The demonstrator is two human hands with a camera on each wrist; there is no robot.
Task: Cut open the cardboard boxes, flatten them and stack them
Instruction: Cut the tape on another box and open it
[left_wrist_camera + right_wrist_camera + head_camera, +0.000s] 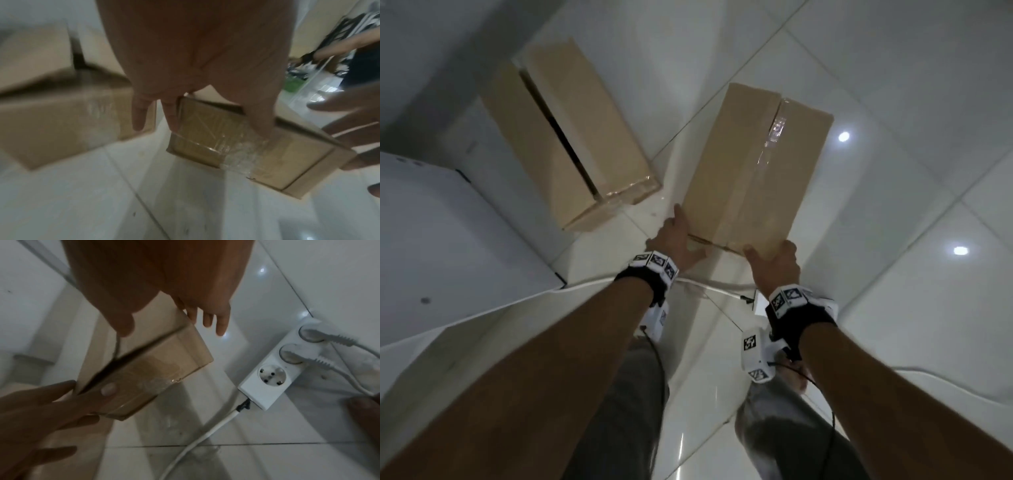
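both my hands — left hand [677, 236], right hand [774, 261] — grasp the taped cardboard box [753, 168] by its near end; next, slitting that tape.

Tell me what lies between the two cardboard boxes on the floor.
Only bare white floor tile separates the slit box from the taped box; the head view shows it.

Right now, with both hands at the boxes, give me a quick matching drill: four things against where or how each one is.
Things:
1. taped box
2. slit box
3. power strip
4. left hand

States:
A. on the floor, top seam gaping
B. held at its near end by both hands
C. two plugs in, one socket free
D. at the near left corner of the taped box

Pairs: 1-B, 2-A, 3-C, 4-D
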